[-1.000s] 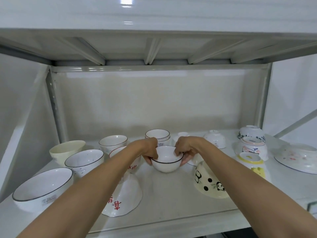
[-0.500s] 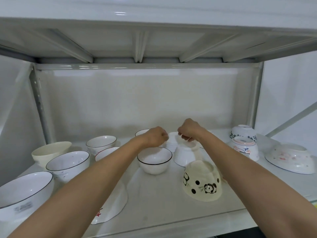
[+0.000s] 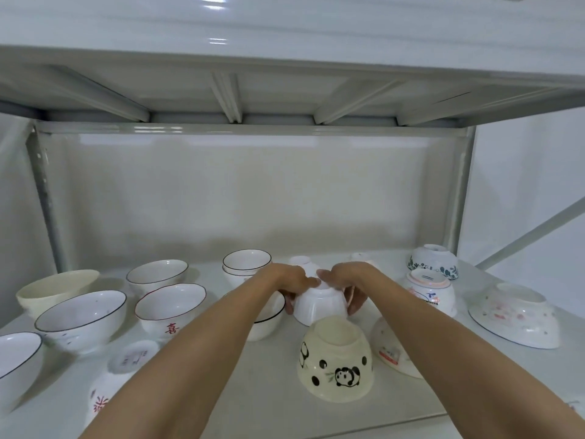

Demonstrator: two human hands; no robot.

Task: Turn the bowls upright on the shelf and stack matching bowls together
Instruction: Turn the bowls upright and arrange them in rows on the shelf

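A plain white bowl (image 3: 319,304) sits upside down at the middle of the shelf (image 3: 269,384). My left hand (image 3: 289,282) holds its left side and my right hand (image 3: 349,285) holds its right side, fingers curled round it. Just left of it stands an upright white bowl with a black rim (image 3: 269,321), partly hidden by my left forearm. Behind, two black-rimmed bowls (image 3: 247,264) are stacked upright. A small white bowl (image 3: 300,263) is upside down behind my hands.
Upright bowls stand at the left: a cream one (image 3: 53,289), black-rimmed ones (image 3: 80,318) and a red-rimmed one (image 3: 171,308). Upside-down bowls lie in front and right: a panda bowl (image 3: 335,365), a blue-flowered one (image 3: 433,261), a wide pink-speckled one (image 3: 514,315).
Both hands left the black-rimmed bowl, reached back to the upside-down white bowl, and now grip it by its sides. The camera view has shifted.
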